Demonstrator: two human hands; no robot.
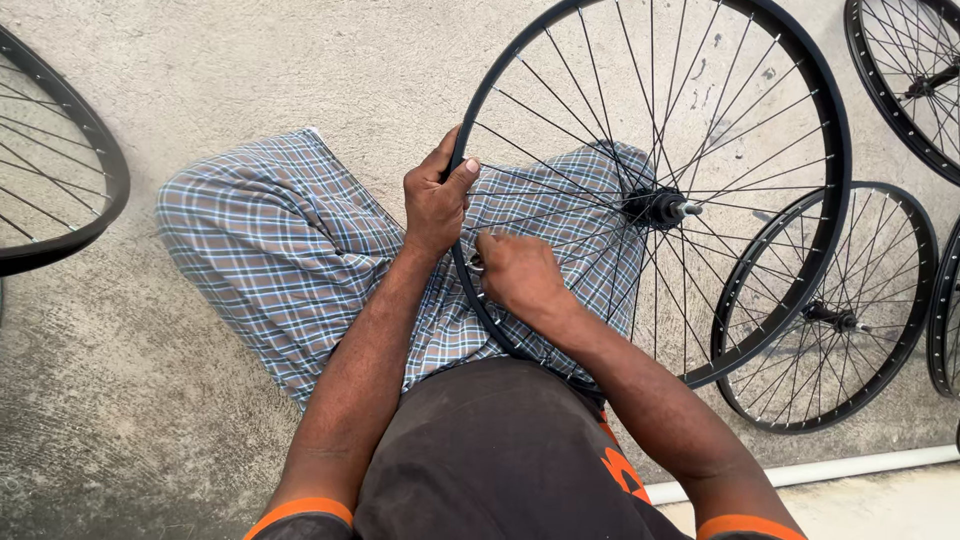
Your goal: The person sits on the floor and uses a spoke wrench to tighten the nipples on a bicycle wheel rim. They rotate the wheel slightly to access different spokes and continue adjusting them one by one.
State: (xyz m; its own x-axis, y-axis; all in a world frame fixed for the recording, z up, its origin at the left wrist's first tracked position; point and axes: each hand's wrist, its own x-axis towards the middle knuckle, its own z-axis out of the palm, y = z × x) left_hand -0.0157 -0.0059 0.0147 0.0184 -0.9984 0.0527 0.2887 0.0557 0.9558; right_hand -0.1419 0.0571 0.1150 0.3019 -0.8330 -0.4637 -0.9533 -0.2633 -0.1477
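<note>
Spare wheels (835, 318) on concrete floor (200, 80)

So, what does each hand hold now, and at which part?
The left hand grips the black rim of the spoked wheel. The right hand pinches something small at the rim's inner side; what it is cannot be told.

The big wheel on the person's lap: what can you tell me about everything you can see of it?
The wheel is a bare bicycle wheel with no tyre: a black rim, thin metal spokes that cross, and a dark hub with a short silver axle end. It stands tilted across the person's checked-cloth lap, above the concrete floor. The left hand grips the rim's near edge, thumb over it. The right hand reaches inside the rim among the spokes, pinching something small and metallic there.
</note>
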